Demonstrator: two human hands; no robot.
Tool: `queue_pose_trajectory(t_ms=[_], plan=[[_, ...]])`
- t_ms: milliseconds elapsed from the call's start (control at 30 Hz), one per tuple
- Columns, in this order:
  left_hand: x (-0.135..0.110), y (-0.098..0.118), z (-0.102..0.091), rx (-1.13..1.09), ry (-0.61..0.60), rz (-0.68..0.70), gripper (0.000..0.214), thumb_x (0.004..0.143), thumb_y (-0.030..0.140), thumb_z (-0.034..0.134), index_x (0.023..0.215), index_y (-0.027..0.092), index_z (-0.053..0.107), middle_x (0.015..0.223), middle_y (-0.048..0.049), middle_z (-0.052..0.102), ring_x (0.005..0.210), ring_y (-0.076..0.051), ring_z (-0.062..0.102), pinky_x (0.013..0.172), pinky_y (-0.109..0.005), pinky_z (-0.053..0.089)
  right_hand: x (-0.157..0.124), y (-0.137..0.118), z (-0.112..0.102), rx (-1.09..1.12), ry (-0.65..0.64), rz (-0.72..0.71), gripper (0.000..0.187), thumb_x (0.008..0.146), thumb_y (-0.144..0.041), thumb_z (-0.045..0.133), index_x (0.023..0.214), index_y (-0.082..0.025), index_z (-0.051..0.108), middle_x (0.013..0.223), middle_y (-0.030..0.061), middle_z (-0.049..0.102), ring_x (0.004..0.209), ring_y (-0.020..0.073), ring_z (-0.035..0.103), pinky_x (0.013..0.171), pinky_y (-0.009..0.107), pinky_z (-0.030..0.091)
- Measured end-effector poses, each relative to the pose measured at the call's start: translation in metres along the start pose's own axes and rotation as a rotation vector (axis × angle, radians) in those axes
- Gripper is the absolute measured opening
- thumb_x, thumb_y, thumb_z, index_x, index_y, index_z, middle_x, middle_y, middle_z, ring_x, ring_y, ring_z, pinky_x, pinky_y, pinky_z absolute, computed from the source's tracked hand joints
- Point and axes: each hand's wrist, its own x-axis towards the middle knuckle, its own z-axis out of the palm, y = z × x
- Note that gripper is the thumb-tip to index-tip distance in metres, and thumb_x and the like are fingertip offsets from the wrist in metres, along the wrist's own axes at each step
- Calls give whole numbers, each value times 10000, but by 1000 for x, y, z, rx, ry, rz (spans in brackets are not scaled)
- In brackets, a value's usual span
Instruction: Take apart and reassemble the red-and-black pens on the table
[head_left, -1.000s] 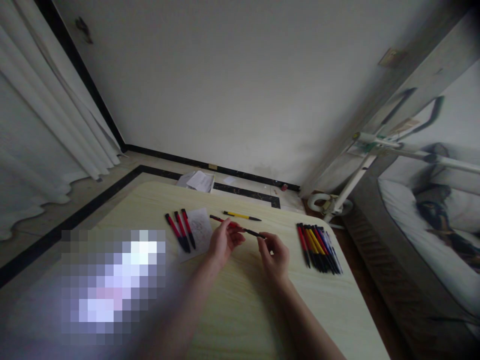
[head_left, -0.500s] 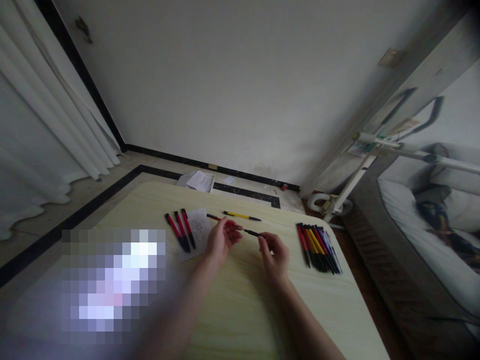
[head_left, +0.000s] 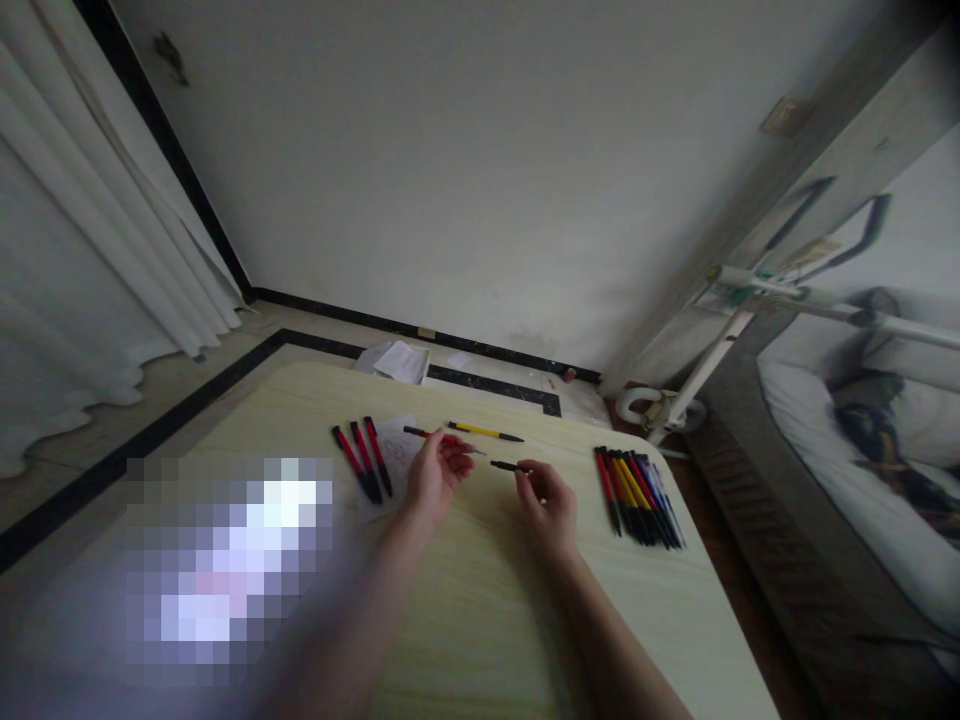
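My left hand (head_left: 433, 472) pinches the red barrel of a pen (head_left: 429, 435), its thin refill tip poking out to the right. My right hand (head_left: 546, 500) pinches the pen's black tip piece (head_left: 504, 465), a short gap from the barrel. Both hands hover over the pale wooden table (head_left: 480, 620). Just beyond them lies a yellow pen (head_left: 480, 432). Three red and black pens (head_left: 364, 458) lie to the left beside a sheet of paper (head_left: 390, 465). A row of several red, yellow and blue pens (head_left: 637, 482) lies to the right.
A pixelated patch (head_left: 225, 560) covers the table's near left. Papers (head_left: 397, 362) lie on the floor beyond the table. White curtains (head_left: 82, 260) hang at left. A white metal frame (head_left: 720, 330) and a bed (head_left: 862, 460) stand to the right.
The pen was in one piece between both hands. Now its black tip piece has come off in my right hand, and my left hand has drawn the red barrel leftward.
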Motion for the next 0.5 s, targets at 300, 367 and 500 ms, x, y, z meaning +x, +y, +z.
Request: queue_pose_trajectory(t_ms=[300, 367, 500], plan=[[0, -1, 1, -18, 7, 7, 184, 742, 296, 505, 670, 130, 532, 582, -40, 632, 445, -110, 554, 455, -216, 420, 2, 3, 2, -207, -132, -105, 176, 752, -233, 491, 855, -168, 617, 705, 36, 563, 593, 131, 509, 553, 241, 413], [0, -1, 1, -19, 10, 10, 186, 740, 298, 510, 666, 129, 532, 579, -39, 629, 444, -107, 550, 454, -213, 418, 2, 3, 2, -259, -121, -134, 166, 741, -221, 500, 844, -176, 622, 743, 47, 567, 655, 150, 528, 599, 259, 425], [1, -2, 1, -12, 20, 15, 182, 728, 302, 528, 665, 131, 531, 570, -30, 617, 445, -105, 543, 453, -214, 419, 3, 4, 1, -387, -74, -174, 144, 725, -216, 522, 819, -190, 627, 764, 51, 559, 752, 181, 526, 676, 293, 420]])
